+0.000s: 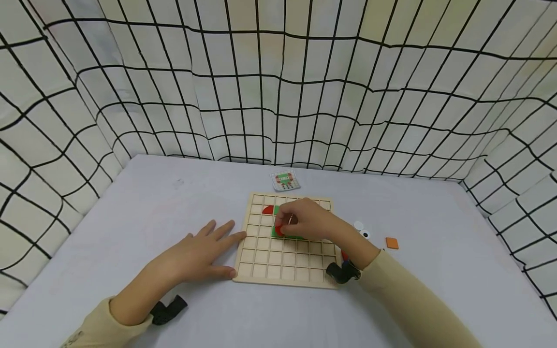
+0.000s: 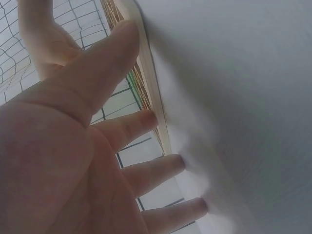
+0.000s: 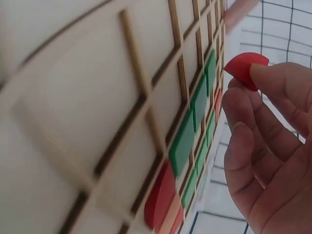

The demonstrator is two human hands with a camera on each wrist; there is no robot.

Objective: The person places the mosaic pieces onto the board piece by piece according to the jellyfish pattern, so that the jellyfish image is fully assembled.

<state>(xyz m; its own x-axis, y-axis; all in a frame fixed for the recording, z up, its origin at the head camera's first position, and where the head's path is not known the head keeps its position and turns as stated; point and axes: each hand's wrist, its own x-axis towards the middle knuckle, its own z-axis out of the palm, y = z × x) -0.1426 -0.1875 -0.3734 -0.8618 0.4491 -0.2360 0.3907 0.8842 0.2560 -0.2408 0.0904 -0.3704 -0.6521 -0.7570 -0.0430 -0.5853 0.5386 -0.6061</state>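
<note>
A wooden grid board [image 1: 262, 257] lies on the table. My left hand [image 1: 204, 253] is spread flat at its left side, with thumb and forefinger touching the edge; in the left wrist view the straight fingers [image 2: 153, 166] meet the board's rim. Over the board, my right hand [image 1: 306, 220] pinches a red quarter-circle tile [image 3: 246, 67] between thumb and fingers, held just off the surface. Green square tiles [image 3: 183, 146] fill cells in two rows. At the ends of these rows sit red rounded tiles [image 3: 160, 195]; the right hand partly covers them in the head view.
Behind the board lies a small pattern card [image 1: 285, 181]. To the right are an orange square tile [image 1: 392, 243], a white disc [image 1: 358, 225] and an eye disc [image 1: 365, 235]. A red piece [image 1: 344, 255] shows partly beside the right wrist. White netted walls [image 1: 243, 87] surround the table.
</note>
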